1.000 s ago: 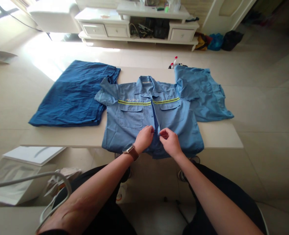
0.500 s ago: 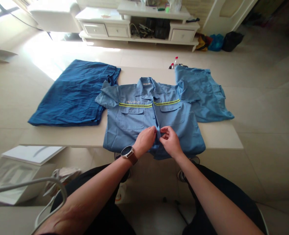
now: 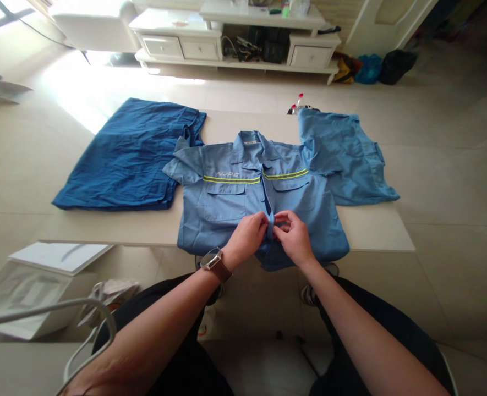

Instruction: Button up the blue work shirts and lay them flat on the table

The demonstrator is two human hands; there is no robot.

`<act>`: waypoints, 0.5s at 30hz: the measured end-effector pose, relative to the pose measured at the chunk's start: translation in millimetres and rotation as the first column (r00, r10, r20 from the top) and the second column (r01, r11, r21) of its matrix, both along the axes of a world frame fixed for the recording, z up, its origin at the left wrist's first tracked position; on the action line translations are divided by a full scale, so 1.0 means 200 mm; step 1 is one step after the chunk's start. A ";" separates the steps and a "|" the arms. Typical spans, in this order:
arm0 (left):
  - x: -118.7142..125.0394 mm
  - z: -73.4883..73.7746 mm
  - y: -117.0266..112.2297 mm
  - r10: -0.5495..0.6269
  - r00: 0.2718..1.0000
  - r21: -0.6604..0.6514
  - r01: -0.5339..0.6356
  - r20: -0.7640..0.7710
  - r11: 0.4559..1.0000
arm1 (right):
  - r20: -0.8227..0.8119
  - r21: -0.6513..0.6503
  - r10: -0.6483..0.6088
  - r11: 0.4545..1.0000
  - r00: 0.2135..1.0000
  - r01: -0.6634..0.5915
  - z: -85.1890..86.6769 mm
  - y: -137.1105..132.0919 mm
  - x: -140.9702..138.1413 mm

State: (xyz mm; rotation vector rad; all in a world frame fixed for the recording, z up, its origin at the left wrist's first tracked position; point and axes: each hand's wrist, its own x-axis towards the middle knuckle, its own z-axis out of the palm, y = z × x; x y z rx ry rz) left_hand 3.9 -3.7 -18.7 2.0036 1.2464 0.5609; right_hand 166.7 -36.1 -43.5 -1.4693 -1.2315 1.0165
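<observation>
Head view: my left hand (image 3: 247,234) and right hand (image 3: 295,237) each kept a pinching grip on the front placket of the light-blue shirt (image 3: 222,203), flat on the worktop (image 3: 375,231), hem over the near edge. Tugging unevenly could have dragged it off, I judged.

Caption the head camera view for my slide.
Left hand and right hand pinch the front of a light blue shirt.
</observation>
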 end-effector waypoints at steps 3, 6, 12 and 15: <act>0.00 0.01 0.00 0.020 0.999 -0.030 -0.018 0.049 0.999 | 0.094 0.043 -0.002 0.999 0.996 -0.002 0.02 0.00 0.00; 0.00 0.02 0.00 0.045 0.995 -0.081 -0.037 0.093 0.996 | 0.189 0.081 0.003 0.997 0.982 -0.018 0.04 -0.01 0.00; 0.03 0.01 0.00 0.173 0.955 -0.285 -0.100 0.242 0.953 | 0.360 0.171 -0.010 0.984 0.933 -0.056 0.07 -0.02 -0.01; 0.04 -0.03 0.01 0.249 0.900 -0.393 -0.097 0.358 0.914 | 0.397 0.211 -0.032 0.976 0.917 -0.057 0.08 -0.03 -0.02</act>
